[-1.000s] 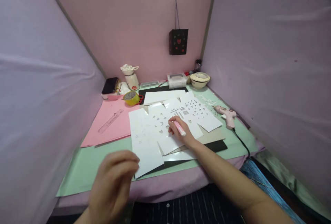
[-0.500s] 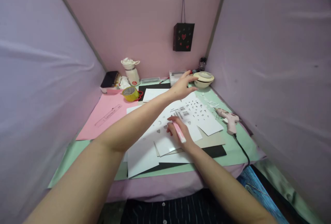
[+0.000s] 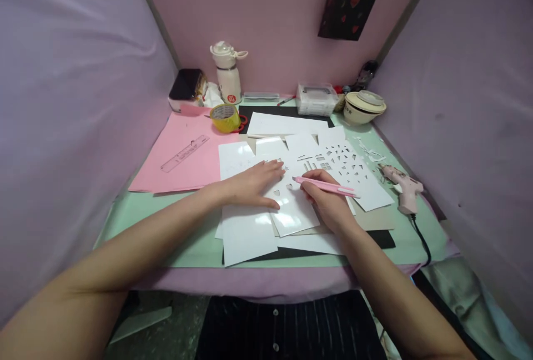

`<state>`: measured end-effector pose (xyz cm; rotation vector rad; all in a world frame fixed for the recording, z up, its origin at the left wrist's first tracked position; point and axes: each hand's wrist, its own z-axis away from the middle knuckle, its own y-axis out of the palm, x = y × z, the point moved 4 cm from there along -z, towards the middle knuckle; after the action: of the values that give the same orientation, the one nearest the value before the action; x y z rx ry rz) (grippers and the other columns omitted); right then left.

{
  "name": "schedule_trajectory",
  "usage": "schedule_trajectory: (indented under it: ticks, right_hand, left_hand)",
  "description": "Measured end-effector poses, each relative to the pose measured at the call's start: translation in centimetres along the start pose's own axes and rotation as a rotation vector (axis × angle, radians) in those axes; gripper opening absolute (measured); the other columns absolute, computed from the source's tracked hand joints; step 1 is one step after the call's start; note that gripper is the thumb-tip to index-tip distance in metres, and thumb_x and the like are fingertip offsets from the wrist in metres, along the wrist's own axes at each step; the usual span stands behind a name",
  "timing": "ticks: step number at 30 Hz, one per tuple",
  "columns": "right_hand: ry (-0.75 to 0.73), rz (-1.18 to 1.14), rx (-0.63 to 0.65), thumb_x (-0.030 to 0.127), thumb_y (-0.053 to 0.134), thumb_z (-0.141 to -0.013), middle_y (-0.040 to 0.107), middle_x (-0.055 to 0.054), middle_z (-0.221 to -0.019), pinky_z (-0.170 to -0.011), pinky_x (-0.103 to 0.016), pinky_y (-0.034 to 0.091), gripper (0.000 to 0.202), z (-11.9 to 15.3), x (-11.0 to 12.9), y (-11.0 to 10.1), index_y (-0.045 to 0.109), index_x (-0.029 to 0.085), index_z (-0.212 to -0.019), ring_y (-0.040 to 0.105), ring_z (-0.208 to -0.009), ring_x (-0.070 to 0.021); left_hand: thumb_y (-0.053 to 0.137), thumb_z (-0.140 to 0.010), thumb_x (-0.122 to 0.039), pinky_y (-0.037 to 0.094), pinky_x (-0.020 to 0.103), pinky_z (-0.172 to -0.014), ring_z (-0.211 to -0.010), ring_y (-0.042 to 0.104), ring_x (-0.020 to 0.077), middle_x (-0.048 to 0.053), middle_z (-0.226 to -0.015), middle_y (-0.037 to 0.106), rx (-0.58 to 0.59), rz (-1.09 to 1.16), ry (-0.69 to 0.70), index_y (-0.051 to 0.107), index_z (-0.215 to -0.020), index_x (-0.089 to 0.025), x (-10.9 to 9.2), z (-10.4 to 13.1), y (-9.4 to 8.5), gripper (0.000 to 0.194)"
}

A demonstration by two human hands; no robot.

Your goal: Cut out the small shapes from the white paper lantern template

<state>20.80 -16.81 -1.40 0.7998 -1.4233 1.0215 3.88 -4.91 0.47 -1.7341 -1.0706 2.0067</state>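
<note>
2 hands are placed over the overlapping white sheets (image 3: pixel 250 244) at the centre of the frame. The left hand (image 3: pixel 255 185) is laid flat with its fingers spread, so the cut-out sheet (image 3: pixel 295 218) is probably steadied by it. In the grip of the right hand (image 3: pixel 328 206), a pink pen-shaped tool (image 3: pixel 327 185) is pinched near its tip, just beside a heart-shaped hole (image 3: pixel 289 186), apparently so that it can be guided finely; whether the paper is touched by the tip cannot be told. Left of centre, 1 ruler (image 3: pixel 185 153) is laid on pink sheets (image 3: pixel 200 174), perhaps to be within reach. At the right of the frame, a glue gun (image 3: pixel 403 187) is rested on the surface (image 3: pixel 195 255), likely away from the paper for safety.
</note>
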Motion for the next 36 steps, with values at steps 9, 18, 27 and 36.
schedule_trajectory:
  ticks: [9,18,27,36]
  right_hand:
    - [0.133,0.039,0.016,0.047,0.069,-0.082,0.058,-0.001,-0.067,-0.052,-0.029,0.040,0.028,0.5,0.2,1.6,0.070,0.026,-0.101,0.049,-0.058,-0.0154]
    - [0.048,0.171,-0.142,0.032,0.070,-0.079,0.060,0.001,-0.072,-0.055,-0.025,0.046,0.015,1.0,0.9,3.0,0.062,0.022,-0.087,0.055,-0.062,-0.0139]
    - [-0.086,0.304,-0.139,0.024,0.058,-0.089,0.064,0.000,-0.073,-0.057,-0.025,0.048,0.005,1.8,0.2,3.6,0.059,0.022,-0.094,0.060,-0.064,-0.0142]
    - [-0.208,0.387,-0.069,0.010,0.058,-0.081,0.062,0.002,-0.078,-0.059,-0.023,0.046,0.016,2.3,-0.2,4.4,0.054,0.023,-0.089,0.056,-0.064,-0.0117]
  left_hand:
    - [0.071,-0.077,-0.062,0.000,0.044,-0.121,-0.151,0.012,0.0320,0.014,-0.162,0.019,0.039,-0.180,0.032,0.037,-0.150,-0.018,1.1,0.1,2.4,0.092]
    - [0.054,-0.089,-0.065,0.013,0.047,-0.120,-0.149,0.019,0.0313,0.016,-0.159,0.030,0.015,-0.426,0.045,0.041,-0.144,-0.015,1.2,-0.4,2.2,0.075]
    - [0.036,-0.091,-0.074,0.003,0.044,-0.124,-0.152,0.007,0.0268,0.014,-0.163,0.018,0.042,-0.519,0.042,0.029,-0.152,-0.008,1.8,-0.4,2.5,0.090]
    - [0.041,-0.089,-0.070,0.002,0.045,-0.124,-0.152,0.003,0.0277,0.015,-0.163,0.014,0.062,-0.498,0.045,0.029,-0.152,-0.005,2.0,-0.5,2.8,0.091]
